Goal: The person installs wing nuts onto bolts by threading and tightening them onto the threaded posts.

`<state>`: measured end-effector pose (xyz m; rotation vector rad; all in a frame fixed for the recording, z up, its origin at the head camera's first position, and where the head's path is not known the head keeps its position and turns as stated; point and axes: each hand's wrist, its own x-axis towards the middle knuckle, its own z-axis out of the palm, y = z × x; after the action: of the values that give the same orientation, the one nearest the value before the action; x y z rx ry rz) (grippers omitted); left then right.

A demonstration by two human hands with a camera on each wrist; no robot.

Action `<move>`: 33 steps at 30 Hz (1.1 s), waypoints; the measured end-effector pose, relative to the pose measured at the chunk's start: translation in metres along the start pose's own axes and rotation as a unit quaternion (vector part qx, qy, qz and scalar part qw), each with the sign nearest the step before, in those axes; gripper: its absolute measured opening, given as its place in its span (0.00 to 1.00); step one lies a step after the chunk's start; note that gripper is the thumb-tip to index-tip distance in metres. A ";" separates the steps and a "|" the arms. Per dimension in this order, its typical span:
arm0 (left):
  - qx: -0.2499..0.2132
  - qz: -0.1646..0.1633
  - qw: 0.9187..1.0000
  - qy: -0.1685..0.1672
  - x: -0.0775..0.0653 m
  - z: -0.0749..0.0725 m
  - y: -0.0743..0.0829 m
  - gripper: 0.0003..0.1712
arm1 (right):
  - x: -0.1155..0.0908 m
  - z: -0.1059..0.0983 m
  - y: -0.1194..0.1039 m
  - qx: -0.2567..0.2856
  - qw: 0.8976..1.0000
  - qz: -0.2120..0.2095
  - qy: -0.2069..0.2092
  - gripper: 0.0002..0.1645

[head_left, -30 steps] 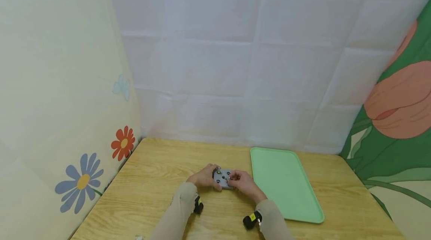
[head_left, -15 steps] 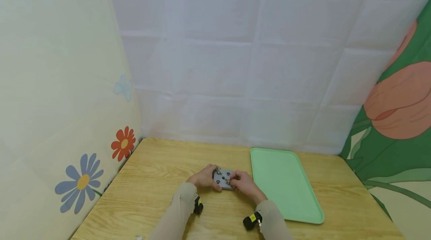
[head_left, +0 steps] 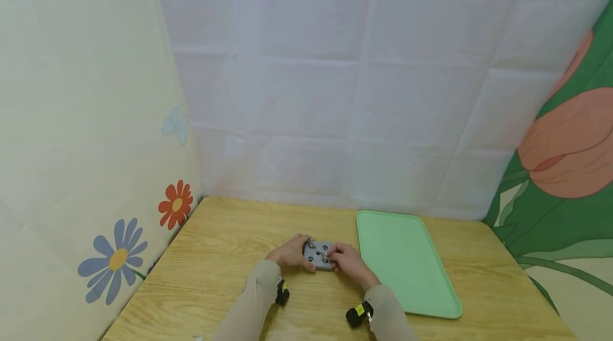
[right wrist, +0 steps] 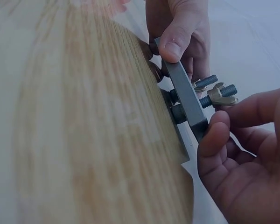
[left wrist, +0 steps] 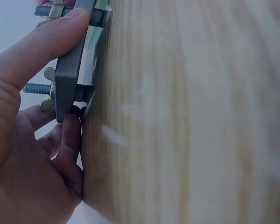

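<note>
My left hand [head_left: 289, 252] grips the left side of a small grey plate [head_left: 318, 262], its thumb on the near edge. The plate has dark-rimmed holes and two bolts through it. In the right wrist view, the nearer bolt carries a wing nut [right wrist: 216, 96] partway along its thread, standing off the plate. Curled fingers of my right hand [head_left: 351, 264] pinch at this wing nut. Another wing nut [left wrist: 48, 88] sits on the other bolt, close against the plate, beside my left fingers. Bolt heads stick out underneath, holding the plate just off the table.
A light green tray [head_left: 407, 264] lies on the wooden table [head_left: 230, 221] to the right of my hands. Something small and pale [head_left: 198, 338] shows at the bottom edge. Patterned cloth hangs on both sides, with white cloth behind.
My right fingers shift slightly right and turn at the wing nut, which shows more now. The left hand and the plate stay in place.
</note>
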<state>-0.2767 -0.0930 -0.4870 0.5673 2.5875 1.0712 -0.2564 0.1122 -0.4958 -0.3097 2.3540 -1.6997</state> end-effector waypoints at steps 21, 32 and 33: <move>-0.006 -0.007 1.000 -0.004 0.001 0.000 -0.002 0.45 | -0.002 -0.001 0.001 -0.027 0.999 -0.039 -0.010 0.14; 0.000 -0.004 1.000 -0.004 0.001 0.000 -0.003 0.46 | -0.002 -0.002 0.001 -0.034 0.998 -0.046 -0.015 0.08; 0.001 -0.005 1.000 -0.003 0.001 0.000 -0.003 0.46 | -0.003 -0.002 0.001 -0.032 0.998 -0.046 -0.016 0.08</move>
<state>-0.2785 -0.0943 -0.4896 0.5565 2.5828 1.0622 -0.2545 0.1149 -0.4961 -0.4601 2.4090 -1.6498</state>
